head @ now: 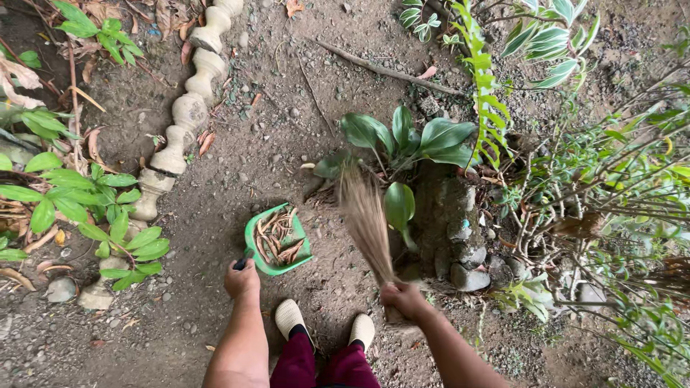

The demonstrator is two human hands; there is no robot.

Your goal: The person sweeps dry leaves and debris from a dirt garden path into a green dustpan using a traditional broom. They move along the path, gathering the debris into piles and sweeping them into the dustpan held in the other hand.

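My left hand [241,279] grips the dark handle of a green dustpan [253,231] that rests on the dirt and holds several dry brown leaves [277,237]. My right hand [404,297] is closed around the bound end of a stick broom [365,219]. The broom's bristles are blurred and fan out toward a broad-leaved green plant [410,140], just right of the dustpan. My feet in pale slippers [290,316] stand on the soil between my two hands.
A pale lying baluster [188,111] edges the bed on the left, beside leafy plants [86,201]. Mossy stones [460,237] sit right of the broom. Shrubs and twigs [618,187] crowd the right side. A thin stick [388,70] lies on the dirt farther off.
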